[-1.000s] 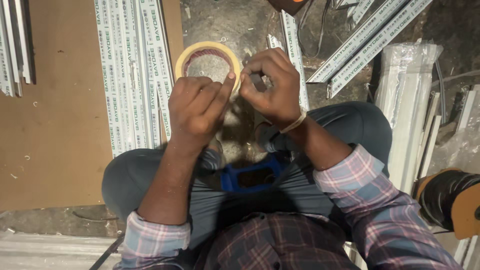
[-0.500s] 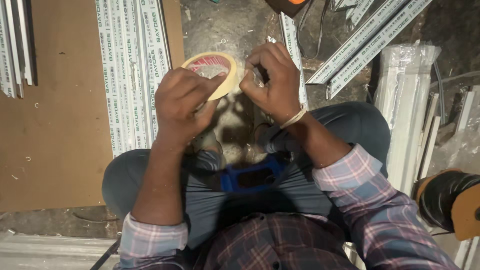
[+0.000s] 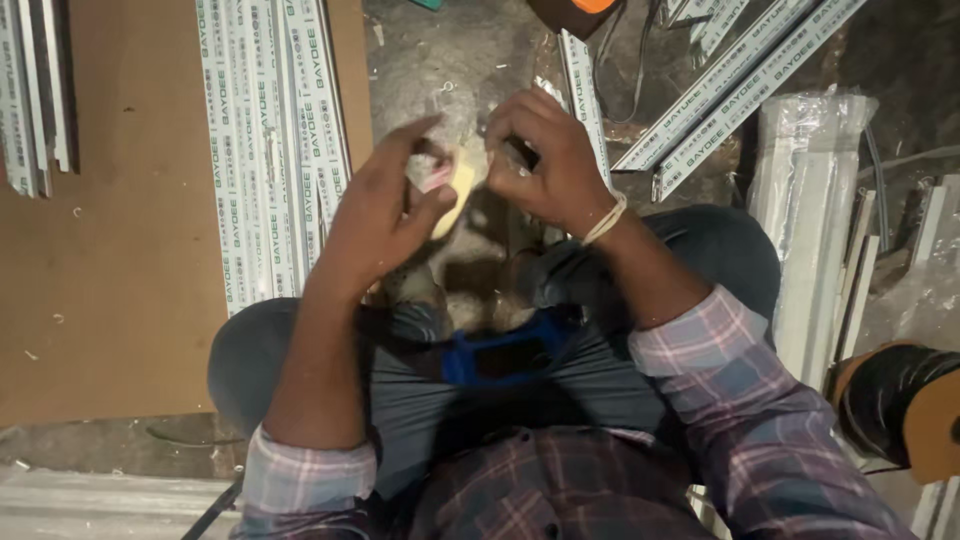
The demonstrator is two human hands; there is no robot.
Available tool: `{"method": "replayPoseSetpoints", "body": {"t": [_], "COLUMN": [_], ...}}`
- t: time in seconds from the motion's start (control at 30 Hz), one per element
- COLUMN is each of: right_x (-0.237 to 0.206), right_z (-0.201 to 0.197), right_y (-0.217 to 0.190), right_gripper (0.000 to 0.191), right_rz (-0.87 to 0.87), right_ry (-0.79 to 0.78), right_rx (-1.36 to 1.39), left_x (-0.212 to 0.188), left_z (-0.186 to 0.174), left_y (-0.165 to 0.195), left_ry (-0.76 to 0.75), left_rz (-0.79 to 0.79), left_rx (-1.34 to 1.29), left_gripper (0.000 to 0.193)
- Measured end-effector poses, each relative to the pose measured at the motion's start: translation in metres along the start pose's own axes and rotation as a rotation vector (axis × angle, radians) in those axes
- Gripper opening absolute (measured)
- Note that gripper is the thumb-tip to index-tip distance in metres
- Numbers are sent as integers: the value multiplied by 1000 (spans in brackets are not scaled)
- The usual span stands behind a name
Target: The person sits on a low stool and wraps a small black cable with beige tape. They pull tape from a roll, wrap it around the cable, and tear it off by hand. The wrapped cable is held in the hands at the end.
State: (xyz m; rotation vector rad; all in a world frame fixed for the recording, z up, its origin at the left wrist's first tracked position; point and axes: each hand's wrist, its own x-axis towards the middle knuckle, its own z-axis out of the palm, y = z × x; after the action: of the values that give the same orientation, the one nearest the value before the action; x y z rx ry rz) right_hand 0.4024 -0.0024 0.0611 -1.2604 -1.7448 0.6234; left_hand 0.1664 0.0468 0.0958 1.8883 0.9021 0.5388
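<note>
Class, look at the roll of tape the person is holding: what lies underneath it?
Under the tape roll, held between the left hand and right hand, lies dusty grey floor, then the person's knees. The hands cover most of the roll and the ground below them.

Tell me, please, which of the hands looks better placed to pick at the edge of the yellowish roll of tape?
Probably the right hand: its fingertips pinch at the upper edge of the yellowish roll of tape, while the left hand cradles the roll from the side.

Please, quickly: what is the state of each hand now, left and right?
Left hand: fingers curled around the yellow tape roll, holding it.
Right hand: closed, pinching at the tape roll's edge; what it grips cannot be told.
</note>
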Motion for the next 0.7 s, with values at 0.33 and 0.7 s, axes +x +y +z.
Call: {"method": "replayPoseSetpoints", "body": {"t": [0.33, 0.7], "right_x": [4, 6], "right_z": [-10, -25], "right_y": [-21, -17], "right_gripper": [18, 21], "right_rz": [74, 78], "right_ry": [-121, -127], "right_rx": [-26, 134], "left_x": [9, 6], "left_z": [24, 13], "left_y": [-19, -12], "left_ry": [70, 63], "left_rz": [51, 91], "left_rx": [-73, -104], "left_gripper": [25, 12]}}
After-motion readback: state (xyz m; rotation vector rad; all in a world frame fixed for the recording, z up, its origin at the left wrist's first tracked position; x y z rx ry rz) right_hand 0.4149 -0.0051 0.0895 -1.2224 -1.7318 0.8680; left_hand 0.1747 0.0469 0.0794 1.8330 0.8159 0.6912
